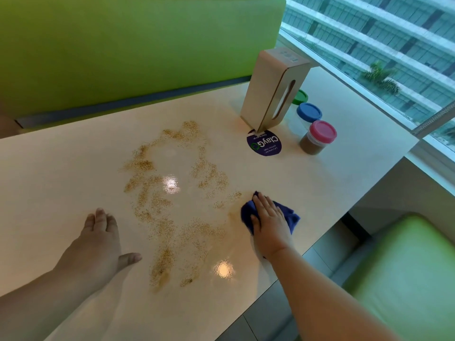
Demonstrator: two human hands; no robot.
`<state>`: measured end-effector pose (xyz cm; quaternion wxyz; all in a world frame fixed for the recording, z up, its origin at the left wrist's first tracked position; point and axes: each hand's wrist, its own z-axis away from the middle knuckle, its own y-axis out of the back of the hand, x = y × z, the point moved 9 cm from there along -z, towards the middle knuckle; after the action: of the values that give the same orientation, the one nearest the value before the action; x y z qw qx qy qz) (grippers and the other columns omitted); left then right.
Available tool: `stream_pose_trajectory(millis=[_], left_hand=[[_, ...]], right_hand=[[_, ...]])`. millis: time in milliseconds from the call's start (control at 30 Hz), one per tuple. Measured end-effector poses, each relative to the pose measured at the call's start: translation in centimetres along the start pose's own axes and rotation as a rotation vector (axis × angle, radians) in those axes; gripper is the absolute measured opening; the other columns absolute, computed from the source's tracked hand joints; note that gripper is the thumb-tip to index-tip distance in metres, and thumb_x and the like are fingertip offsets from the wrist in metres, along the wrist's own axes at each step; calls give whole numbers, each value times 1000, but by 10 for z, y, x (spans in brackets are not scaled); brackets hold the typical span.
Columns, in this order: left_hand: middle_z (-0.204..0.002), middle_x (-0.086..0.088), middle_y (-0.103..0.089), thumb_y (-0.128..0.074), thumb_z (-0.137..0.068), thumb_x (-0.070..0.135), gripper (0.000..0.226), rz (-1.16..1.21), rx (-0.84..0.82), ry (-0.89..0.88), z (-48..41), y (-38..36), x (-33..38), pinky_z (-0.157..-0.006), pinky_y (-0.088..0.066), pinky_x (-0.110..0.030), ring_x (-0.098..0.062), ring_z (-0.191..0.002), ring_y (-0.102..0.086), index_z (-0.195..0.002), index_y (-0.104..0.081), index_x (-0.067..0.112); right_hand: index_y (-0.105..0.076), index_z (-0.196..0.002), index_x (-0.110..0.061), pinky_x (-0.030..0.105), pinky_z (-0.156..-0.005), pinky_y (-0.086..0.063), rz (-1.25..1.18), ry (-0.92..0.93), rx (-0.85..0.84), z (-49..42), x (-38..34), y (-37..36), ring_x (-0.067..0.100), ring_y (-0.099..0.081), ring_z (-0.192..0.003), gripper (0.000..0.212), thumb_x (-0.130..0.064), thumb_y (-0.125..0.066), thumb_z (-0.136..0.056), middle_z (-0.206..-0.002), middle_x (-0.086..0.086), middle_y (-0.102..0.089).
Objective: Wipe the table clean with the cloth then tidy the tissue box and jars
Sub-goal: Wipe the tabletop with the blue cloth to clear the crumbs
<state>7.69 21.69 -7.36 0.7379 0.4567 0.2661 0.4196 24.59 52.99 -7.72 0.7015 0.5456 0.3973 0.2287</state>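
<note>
Tan crumbs (170, 200) are scattered over the middle of the glossy cream table (61, 168). My right hand (269, 222) presses flat, fingers straight, on a blue cloth (291, 217) at the crumbs' right edge. My left hand (101, 239) rests flat on the table to the left of the crumbs, holding nothing. A beige tissue box (270, 92) stands on end at the far right. Beside it stand three jars: a pink-lidded jar (320, 136) with brown contents, a blue-lidded jar (309, 113), and a green-lidded jar (300, 96) partly hidden behind the box.
A round dark sticker (266, 143) lies on the table at the foot of the tissue box. Green bench seats stand beyond the table (123, 45) and at the near right (406, 267). A window ledge (369, 94) runs along the table's right side.
</note>
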Motion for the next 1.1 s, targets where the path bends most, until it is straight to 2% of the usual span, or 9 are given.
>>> stream_pose_trajectory(millis=[133,333,433,567,700,833,900,1000,1100], left_hand=[[-154,-20,9,-36,-72,78,115,-17,-2,3,0,1,1,-114,-18,-36,-32,-144,1,-145,5,0],[-155,-20,8,-37,-73,78,114,-23,-7,0,1,1,1,-115,-18,-36,-32,-144,0,-146,4,1],[-154,-21,8,-35,-74,78,113,-59,-21,-2,1,2,2,-114,-18,-35,-33,-144,0,-145,5,0],[-154,-21,9,-32,-74,79,114,-77,-26,-2,1,1,2,-114,-17,-35,-33,-144,0,-145,7,-1],[-154,-20,10,-31,-72,80,115,-59,-27,6,0,-1,0,-115,-17,-35,-33,-144,1,-145,6,-1],[-154,-21,10,-32,-73,80,115,-58,-26,-3,0,0,2,-115,-18,-35,-32,-144,1,-145,6,-1],[-154,-21,9,-32,-73,79,114,-61,-17,-3,1,1,1,-115,-18,-34,-32,-144,1,-145,7,0],[-154,-21,9,-31,-73,80,115,-53,-23,-3,1,0,1,-115,-17,-35,-32,-144,0,-145,7,-1],[-154,-22,7,-32,-69,82,118,-20,-5,10,0,2,-1,-115,-18,-36,-33,-143,-2,-145,2,-1]], right_hand=[[-11,-151,-20,25,-114,5,34,-82,-44,-27,-10,-7,11,3,-145,53,-30,-28,-102,-159,-6,-3],[-20,-150,-27,19,-112,6,-16,111,-30,8,-16,-2,5,-4,-144,50,-30,-33,-102,-156,-14,-11],[-18,-150,-24,24,-114,3,13,7,-28,-16,1,2,9,-3,-145,51,-29,-32,-102,-158,-10,-10],[-7,-152,-20,34,-117,-1,78,-123,-131,-60,-2,-6,16,4,-146,54,-31,-27,-103,-159,-5,2],[-4,-151,-23,34,-117,1,71,-16,-184,-64,-25,-12,15,8,-145,56,-30,-29,-102,-159,-7,5],[-13,-151,-28,26,-115,4,15,153,-88,-27,-17,-8,8,1,-145,53,-29,-33,-102,-157,-14,-6],[-18,-150,-28,27,-116,0,-8,111,-48,-24,0,-1,9,-4,-145,52,-28,-35,-101,-157,-14,-11],[-15,-151,-24,28,-116,-1,24,-58,-23,-38,13,2,11,-1,-145,51,-28,-31,-102,-158,-10,-7],[-18,-150,-25,27,-116,1,-9,-6,-2,-27,-6,-2,8,-1,-145,52,-29,-34,-101,-157,-12,-8]])
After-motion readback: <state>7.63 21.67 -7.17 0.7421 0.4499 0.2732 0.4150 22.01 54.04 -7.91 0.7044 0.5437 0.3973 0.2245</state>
